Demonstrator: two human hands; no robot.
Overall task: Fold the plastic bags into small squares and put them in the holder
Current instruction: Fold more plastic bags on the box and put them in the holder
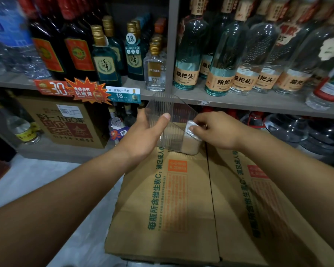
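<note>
Clear ribbed plastic forms the holder [170, 120], which the left grip [143, 135] clasps by its near wall, thumb across the front and fingers behind. The right grip [216, 130] pinches a small white folded bag [191, 125] between thumb and fingertips, right at the holder's slanted open edge and just beside the left thumb. A pale mass lower in the holder may be more bags; I cannot tell for sure. Under both grips lies a cardboard box [181, 199].

The risks, as I judge them:
- The square may spring open once the pinch lets go, since thin plastic film rarely keeps a crease.
- The holder is tilted and held on one side only, so a push from the right grip could twist it loose or tip it off the box's far edge.

Beyond the grips, the shelf [239, 102] carries tall bottles [185, 74] labelled 粮把头 and a small clear bottle [155, 70] marked 52°. Shelf-edge tags read 30 [53, 89], 抗疲劳 [87, 91] and 18 [121, 95]. Green print on the box reads 每瓶所含维生素C.
</note>
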